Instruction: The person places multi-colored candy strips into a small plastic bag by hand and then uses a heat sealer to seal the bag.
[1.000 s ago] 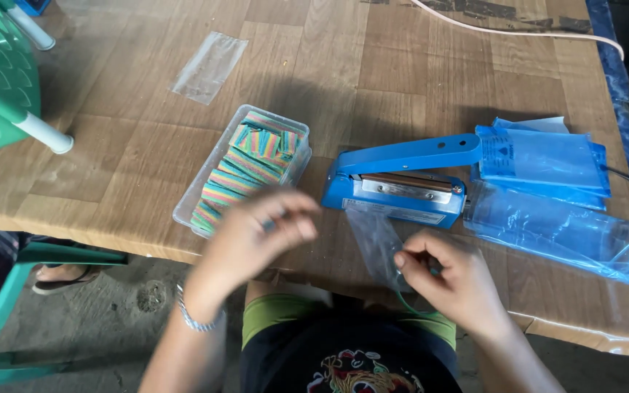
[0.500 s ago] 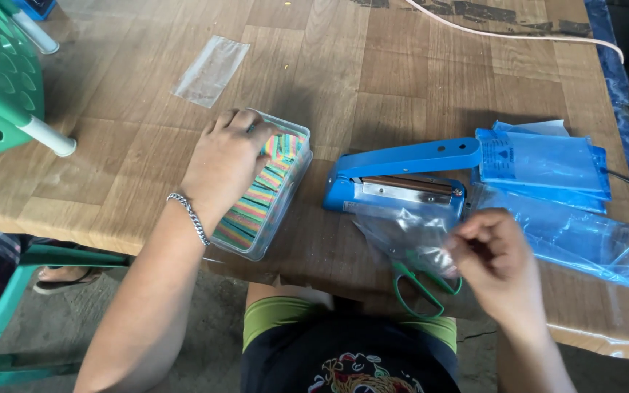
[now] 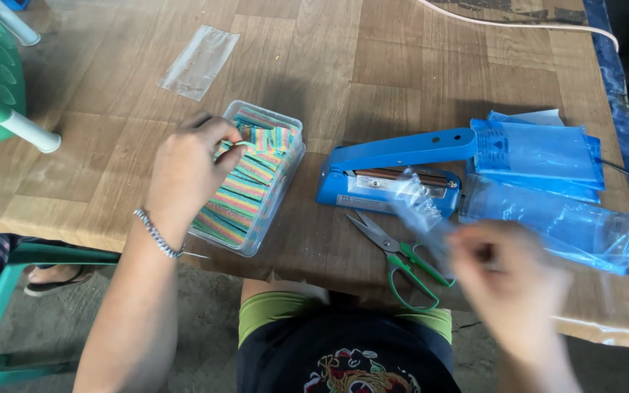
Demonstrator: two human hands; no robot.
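The left hand [image 3: 183,171] pinches a rainbow strip in the clear tub [image 3: 285,175]. The right hand [image 3: 507,280] (blurred) seems to grip a clear bag [image 3: 420,207].

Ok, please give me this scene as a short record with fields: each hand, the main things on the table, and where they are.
left hand: fingers in the clear plastic box, on the rainbow-striped strips
right hand: blurred, holds a small clear bag
scissors: green handles, lying open on the wooden table, in front of the sealer
blue heat sealer: arm raised
blue-tinted bags: stacked right of the sealer
loose clear bag: flat, beyond the box
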